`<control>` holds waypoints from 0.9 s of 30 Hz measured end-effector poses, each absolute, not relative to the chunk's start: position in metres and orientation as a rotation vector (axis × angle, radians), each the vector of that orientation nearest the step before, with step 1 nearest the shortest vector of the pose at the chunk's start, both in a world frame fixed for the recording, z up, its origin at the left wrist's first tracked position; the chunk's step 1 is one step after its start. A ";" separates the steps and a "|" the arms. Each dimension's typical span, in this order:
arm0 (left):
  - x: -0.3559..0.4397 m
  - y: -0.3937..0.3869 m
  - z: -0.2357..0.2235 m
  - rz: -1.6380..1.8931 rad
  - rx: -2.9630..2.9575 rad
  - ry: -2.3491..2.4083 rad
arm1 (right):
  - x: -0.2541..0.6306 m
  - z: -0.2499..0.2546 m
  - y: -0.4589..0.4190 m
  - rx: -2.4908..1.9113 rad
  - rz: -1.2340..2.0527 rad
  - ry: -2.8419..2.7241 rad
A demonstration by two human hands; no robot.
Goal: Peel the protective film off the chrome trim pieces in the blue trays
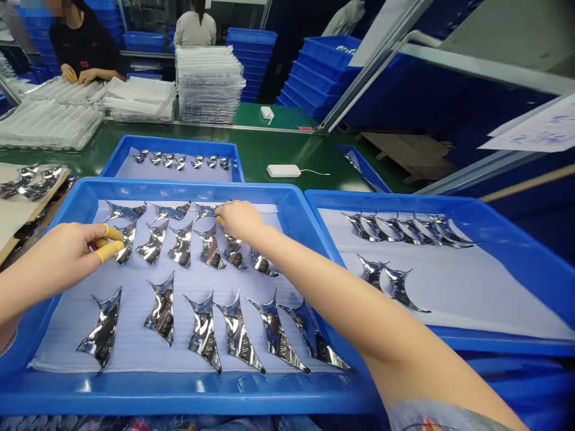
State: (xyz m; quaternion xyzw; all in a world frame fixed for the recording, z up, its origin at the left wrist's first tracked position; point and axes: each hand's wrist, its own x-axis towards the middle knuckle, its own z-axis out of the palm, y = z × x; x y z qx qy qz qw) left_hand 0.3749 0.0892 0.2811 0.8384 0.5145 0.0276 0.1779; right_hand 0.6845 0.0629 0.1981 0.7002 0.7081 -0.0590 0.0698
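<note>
A large blue tray (179, 402) lined with white sheet holds rows of shiny chrome-plated parts with pointed ends. My left hand (74, 251) reaches in from the left, yellow covers on its fingertips. Its thumb and fingers close at the edge of a chrome part (128, 242) in the middle row. At the back row, my right hand (242, 221) bends its fingers down onto another chrome part (205, 211); its fingertips are mostly hidden. My right forearm crosses the tray's right side. Several larger chrome parts (204, 335) lie along the front row.
On the right stands a second blue tray (516, 269) with chrome parts; a smaller one (179, 143) is behind. A white adapter (283, 171) with a cable lies on the green table (256, 143). Across it, a person (85, 42) handles clear plastic trays (49, 123).
</note>
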 end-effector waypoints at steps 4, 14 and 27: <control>0.368 0.082 0.292 -0.076 2.351 1.486 | 0.683 0.194 0.065 2.096 -0.079 2.169; 0.369 0.069 0.304 -0.136 2.334 1.493 | 0.682 0.201 0.069 2.120 0.026 2.207; 0.370 0.084 0.290 -0.102 2.388 1.487 | 0.724 0.244 0.007 2.958 -0.677 2.351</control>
